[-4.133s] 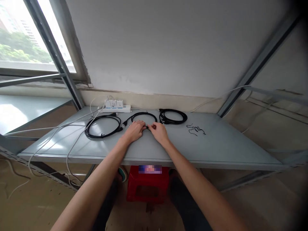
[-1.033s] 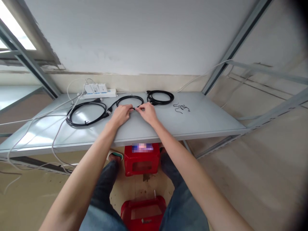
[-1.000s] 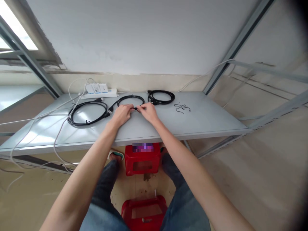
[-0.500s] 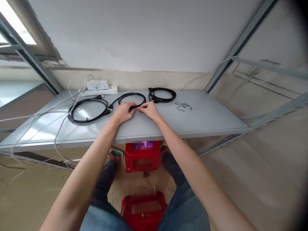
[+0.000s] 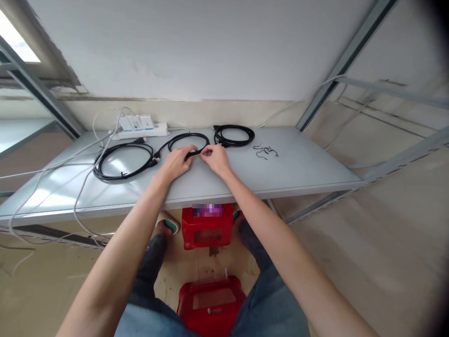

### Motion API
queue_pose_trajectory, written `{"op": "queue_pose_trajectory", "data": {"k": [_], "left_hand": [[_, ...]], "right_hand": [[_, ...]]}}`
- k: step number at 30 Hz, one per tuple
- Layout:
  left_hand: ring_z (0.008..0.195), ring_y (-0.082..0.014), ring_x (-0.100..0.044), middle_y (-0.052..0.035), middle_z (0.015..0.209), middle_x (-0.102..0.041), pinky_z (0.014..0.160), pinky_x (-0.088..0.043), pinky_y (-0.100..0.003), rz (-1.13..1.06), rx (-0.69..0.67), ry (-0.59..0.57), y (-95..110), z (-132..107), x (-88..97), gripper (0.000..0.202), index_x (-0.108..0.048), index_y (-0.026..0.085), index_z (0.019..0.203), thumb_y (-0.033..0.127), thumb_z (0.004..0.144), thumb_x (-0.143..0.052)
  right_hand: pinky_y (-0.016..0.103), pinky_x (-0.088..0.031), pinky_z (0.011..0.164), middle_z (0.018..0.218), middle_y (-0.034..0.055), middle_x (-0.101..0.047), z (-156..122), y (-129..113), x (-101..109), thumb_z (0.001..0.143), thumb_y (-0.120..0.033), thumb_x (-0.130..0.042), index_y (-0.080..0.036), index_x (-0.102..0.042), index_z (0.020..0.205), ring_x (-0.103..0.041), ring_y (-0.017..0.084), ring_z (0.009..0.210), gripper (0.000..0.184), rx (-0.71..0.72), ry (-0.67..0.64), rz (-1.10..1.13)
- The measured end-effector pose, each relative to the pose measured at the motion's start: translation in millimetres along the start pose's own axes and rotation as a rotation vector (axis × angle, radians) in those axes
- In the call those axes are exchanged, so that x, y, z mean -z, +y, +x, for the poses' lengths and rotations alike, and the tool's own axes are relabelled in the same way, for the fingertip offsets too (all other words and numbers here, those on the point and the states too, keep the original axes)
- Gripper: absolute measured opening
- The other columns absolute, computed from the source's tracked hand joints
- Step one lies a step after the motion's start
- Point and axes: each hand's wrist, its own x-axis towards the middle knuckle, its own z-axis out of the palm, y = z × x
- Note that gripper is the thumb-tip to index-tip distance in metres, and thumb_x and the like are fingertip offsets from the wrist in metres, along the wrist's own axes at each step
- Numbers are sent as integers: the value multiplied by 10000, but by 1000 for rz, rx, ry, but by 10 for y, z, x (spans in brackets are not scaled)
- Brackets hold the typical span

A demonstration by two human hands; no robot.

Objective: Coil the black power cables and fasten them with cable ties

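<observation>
Both my hands meet at the near side of a small black cable coil point(image 5: 188, 137) lying on the grey metal shelf point(image 5: 298, 173). My left hand point(image 5: 177, 161) is closed, its fingers pinching the cable bundle. My right hand point(image 5: 215, 158) pinches the same spot from the right, fingers pressed together. A larger black coil point(image 5: 122, 160) lies to the left, joined to the small one by a plug. Another tight black coil point(image 5: 234, 135) lies to the right. Several loose black twist ties point(image 5: 265, 150) are scattered further right.
A white power strip point(image 5: 138, 129) with plugged adapters sits at the back left, white cords point(image 5: 80, 187) trailing off the shelf's front edge. Red plastic stools point(image 5: 206, 224) stand below, between my legs. Slanted metal frame bars rise at both sides.
The head view has shifted down and right over four seconds. My hands stay at the small coil, and my fingers have drawn closer together on the cable.
</observation>
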Motion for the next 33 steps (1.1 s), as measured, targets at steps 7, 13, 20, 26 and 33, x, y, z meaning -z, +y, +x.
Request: {"op": "queue_pose_trajectory", "data": {"k": [7,13,20,26,33], "left_hand": [[1062,-323,-739,-111,1155,-804,911,-538,-393,18,-7,3,9,-20,16,409,-659,237,1381,374,1015,-539],[1090,-328,-738,-121,1183,-799,911,-534,-390,28,-3,-1,-15,-12,12,394,-657,239,1378,391,1038,-527],[1136,-331,-732,-122,1215,-799,952,-540,-401,32,7,-5,-57,16,-18,387,-677,231,1362,392,1037,-542],[1178,-328,-723,-133,1250,-796,992,-539,-396,31,6,7,-60,30,-40,351,-746,212,1275,367,1025,-554],[1164,-329,-728,-131,1216,-804,972,-543,-392,64,6,-13,-29,21,-24,332,-762,214,1239,348,1026,-547]], "right_hand": [[370,-513,947,874,45,-783,-40,-76,29,859,-156,-750,-210,-786,813,-674,243,959,80,106,19,-75],[385,-512,944,906,44,-792,-36,-62,9,872,-167,-737,-214,-772,819,-668,236,928,79,99,17,-46],[366,-505,903,887,43,-759,-36,-73,13,868,-136,-703,-213,-739,798,-651,231,928,109,157,25,-75],[396,-452,933,905,58,-719,-61,-113,20,912,-127,-651,-208,-729,815,-616,254,986,148,222,4,-222],[438,-419,963,944,87,-675,-106,-129,-23,974,-108,-579,-203,-721,842,-554,295,1065,216,353,-21,-386]]}}
